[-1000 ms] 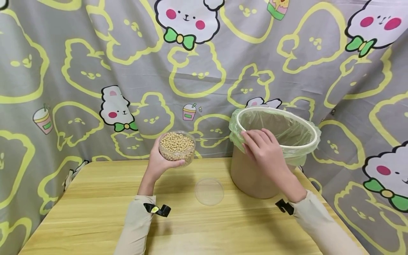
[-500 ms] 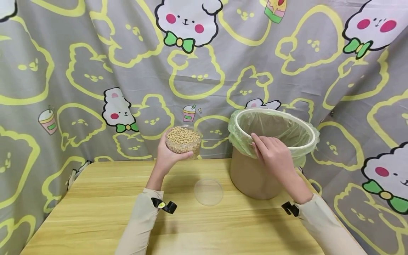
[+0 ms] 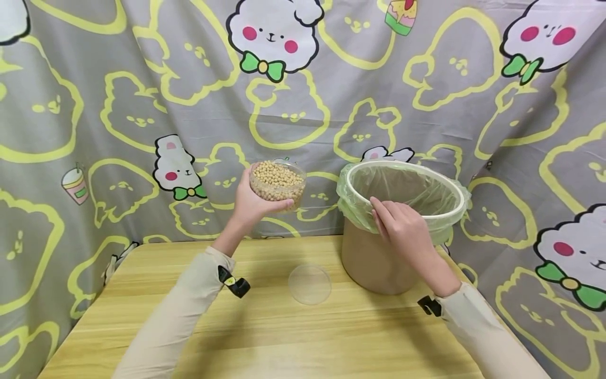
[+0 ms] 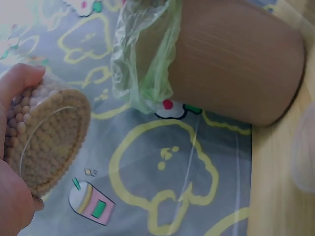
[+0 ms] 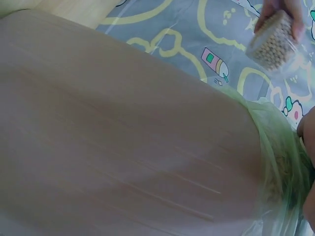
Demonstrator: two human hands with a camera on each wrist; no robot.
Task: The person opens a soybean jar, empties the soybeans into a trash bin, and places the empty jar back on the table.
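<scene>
The left hand [image 3: 251, 201] held a clear round tub [image 3: 284, 193] of pale beans [image 3: 278, 175], thumb along its near side, fingers round the far left. The tub was slightly tilted, raised above the bench [image 3: 284, 342] and left of a brown bin [image 3: 371, 263], apart from it. The right hand [image 3: 402, 226] pinched the near edge of the bin's white rim [image 3: 442, 215], where a green liner [image 3: 356, 209] hung over the outside. A clear disc [image 3: 310, 284] lay flat on the bench between the arms; a patterned grey curtain [image 3: 293, 134] hung behind.
</scene>
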